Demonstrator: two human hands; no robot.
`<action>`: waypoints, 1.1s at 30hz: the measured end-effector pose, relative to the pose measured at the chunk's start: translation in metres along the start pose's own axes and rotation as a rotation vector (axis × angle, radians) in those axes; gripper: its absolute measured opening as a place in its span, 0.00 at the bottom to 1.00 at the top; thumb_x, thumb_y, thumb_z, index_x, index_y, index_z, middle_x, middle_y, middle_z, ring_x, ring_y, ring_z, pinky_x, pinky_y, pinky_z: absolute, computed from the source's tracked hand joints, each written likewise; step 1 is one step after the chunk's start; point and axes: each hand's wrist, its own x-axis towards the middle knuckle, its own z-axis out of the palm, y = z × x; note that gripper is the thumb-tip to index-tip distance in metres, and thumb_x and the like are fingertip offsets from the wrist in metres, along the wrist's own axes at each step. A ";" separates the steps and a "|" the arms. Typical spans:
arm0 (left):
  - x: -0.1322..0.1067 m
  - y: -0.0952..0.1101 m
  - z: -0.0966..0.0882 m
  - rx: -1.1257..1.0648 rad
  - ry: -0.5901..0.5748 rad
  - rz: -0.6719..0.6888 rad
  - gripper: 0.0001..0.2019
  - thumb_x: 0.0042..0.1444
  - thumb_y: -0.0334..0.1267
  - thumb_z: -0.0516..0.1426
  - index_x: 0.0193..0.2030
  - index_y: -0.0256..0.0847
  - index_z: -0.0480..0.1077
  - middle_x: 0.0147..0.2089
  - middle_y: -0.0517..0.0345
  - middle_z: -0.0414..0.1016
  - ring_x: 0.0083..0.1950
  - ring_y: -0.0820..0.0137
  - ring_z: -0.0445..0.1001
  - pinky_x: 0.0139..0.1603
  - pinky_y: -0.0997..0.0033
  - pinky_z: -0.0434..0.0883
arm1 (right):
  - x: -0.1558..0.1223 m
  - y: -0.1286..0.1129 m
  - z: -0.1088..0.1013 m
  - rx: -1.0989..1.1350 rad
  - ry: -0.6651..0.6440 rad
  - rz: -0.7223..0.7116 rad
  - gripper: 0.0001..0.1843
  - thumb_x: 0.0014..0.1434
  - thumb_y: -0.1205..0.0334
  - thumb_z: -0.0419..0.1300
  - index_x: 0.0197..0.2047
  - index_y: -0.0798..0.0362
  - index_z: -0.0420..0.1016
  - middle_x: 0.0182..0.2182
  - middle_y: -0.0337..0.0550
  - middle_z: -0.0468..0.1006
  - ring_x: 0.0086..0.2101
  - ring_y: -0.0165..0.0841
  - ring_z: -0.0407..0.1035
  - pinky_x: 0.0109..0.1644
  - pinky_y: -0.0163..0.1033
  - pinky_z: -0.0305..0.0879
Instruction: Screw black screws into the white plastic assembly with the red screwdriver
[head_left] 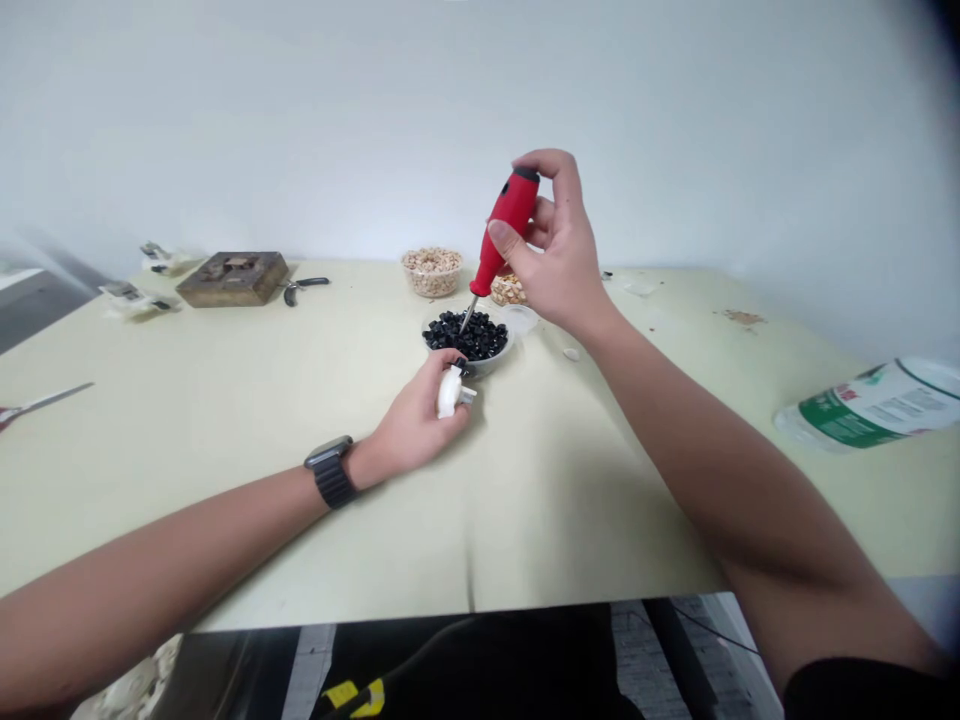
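Note:
My right hand (559, 235) is closed around the red handle of a screwdriver (510, 225), which tilts with its metal shaft pointing down and left. The shaft's tip is over a clear round tub (491, 367) of small black parts (480, 338); whether it touches them I cannot tell. Just in front of the tub, my left hand (420, 410) grips a small white plastic part (448, 392) with a black piece at its top, between thumb and fingers. A dark watch is on the left wrist.
Behind stand a tub of beige pieces (432, 272) and a partly hidden tub (508, 290). At left lie a metal block (234, 278), pliers (304, 288), small bags (135, 300) and scissors (45, 402). A white-and-green container (874, 405) lies on its side at right.

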 end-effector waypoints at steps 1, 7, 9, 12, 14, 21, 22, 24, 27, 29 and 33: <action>0.000 0.000 0.000 0.000 0.000 0.003 0.28 0.57 0.38 0.59 0.65 0.41 0.61 0.52 0.50 0.74 0.47 0.60 0.72 0.50 0.55 0.70 | 0.001 -0.001 -0.002 0.000 -0.003 -0.006 0.27 0.65 0.31 0.62 0.60 0.32 0.64 0.44 0.40 0.79 0.45 0.39 0.78 0.43 0.45 0.81; -0.001 -0.001 0.000 0.001 -0.006 0.003 0.28 0.57 0.38 0.59 0.65 0.42 0.61 0.50 0.52 0.74 0.45 0.61 0.72 0.49 0.56 0.70 | 0.005 -0.008 -0.005 0.012 0.030 -0.026 0.27 0.62 0.43 0.70 0.59 0.37 0.67 0.44 0.39 0.79 0.40 0.36 0.75 0.47 0.45 0.79; -0.001 -0.002 0.000 -0.010 -0.012 0.004 0.28 0.57 0.37 0.59 0.65 0.42 0.61 0.50 0.52 0.74 0.45 0.61 0.73 0.48 0.56 0.70 | 0.003 -0.009 -0.002 -0.009 0.024 -0.022 0.28 0.63 0.42 0.70 0.60 0.37 0.66 0.46 0.39 0.80 0.42 0.35 0.74 0.48 0.44 0.78; 0.000 -0.003 0.000 -0.022 -0.016 0.018 0.28 0.57 0.38 0.60 0.65 0.42 0.61 0.51 0.50 0.74 0.46 0.61 0.73 0.49 0.56 0.70 | -0.003 -0.014 0.002 -0.039 -0.057 0.011 0.28 0.66 0.39 0.65 0.65 0.33 0.63 0.52 0.40 0.80 0.45 0.37 0.75 0.49 0.44 0.79; 0.000 -0.004 0.000 -0.017 -0.011 0.025 0.28 0.58 0.38 0.59 0.65 0.42 0.60 0.52 0.50 0.74 0.47 0.61 0.73 0.49 0.56 0.69 | -0.006 -0.020 0.003 -0.042 -0.121 0.023 0.28 0.68 0.38 0.62 0.67 0.30 0.61 0.56 0.40 0.79 0.49 0.39 0.76 0.49 0.45 0.80; 0.001 -0.004 -0.001 -0.019 -0.016 0.021 0.28 0.58 0.37 0.60 0.65 0.42 0.61 0.50 0.53 0.73 0.45 0.63 0.72 0.48 0.58 0.69 | -0.012 -0.036 0.008 0.072 -0.241 -0.076 0.27 0.70 0.40 0.60 0.67 0.30 0.60 0.71 0.30 0.65 0.53 0.34 0.74 0.52 0.41 0.83; 0.000 -0.003 -0.001 -0.020 -0.015 0.022 0.28 0.58 0.37 0.60 0.65 0.42 0.61 0.50 0.53 0.73 0.45 0.63 0.71 0.48 0.58 0.69 | -0.009 -0.036 0.008 0.072 -0.226 -0.100 0.25 0.70 0.43 0.60 0.67 0.31 0.61 0.71 0.29 0.65 0.52 0.33 0.74 0.52 0.40 0.83; 0.000 -0.003 -0.002 -0.025 -0.014 0.025 0.27 0.58 0.36 0.60 0.64 0.42 0.61 0.50 0.53 0.73 0.45 0.64 0.72 0.48 0.59 0.70 | -0.001 -0.035 0.003 0.053 -0.148 -0.148 0.23 0.70 0.50 0.61 0.65 0.33 0.61 0.70 0.30 0.65 0.52 0.33 0.74 0.52 0.39 0.84; -0.001 -0.003 -0.002 -0.032 -0.014 0.025 0.27 0.58 0.36 0.60 0.64 0.42 0.61 0.50 0.53 0.74 0.45 0.64 0.72 0.48 0.60 0.70 | 0.016 -0.033 -0.013 -0.001 -0.009 -0.222 0.26 0.66 0.55 0.62 0.63 0.35 0.59 0.70 0.35 0.63 0.50 0.34 0.75 0.46 0.39 0.85; -0.001 -0.002 -0.002 -0.026 -0.016 0.024 0.27 0.58 0.36 0.60 0.64 0.43 0.61 0.49 0.54 0.74 0.44 0.64 0.72 0.47 0.60 0.70 | 0.025 -0.034 -0.024 -0.086 0.002 -0.211 0.28 0.65 0.54 0.61 0.65 0.33 0.57 0.71 0.35 0.61 0.46 0.34 0.77 0.42 0.40 0.85; -0.001 -0.001 -0.002 -0.011 -0.016 0.011 0.28 0.57 0.37 0.60 0.64 0.42 0.61 0.50 0.53 0.74 0.44 0.64 0.72 0.47 0.60 0.69 | 0.025 -0.041 -0.033 -0.121 -0.006 -0.193 0.27 0.67 0.54 0.59 0.66 0.34 0.56 0.71 0.36 0.60 0.46 0.33 0.77 0.42 0.39 0.84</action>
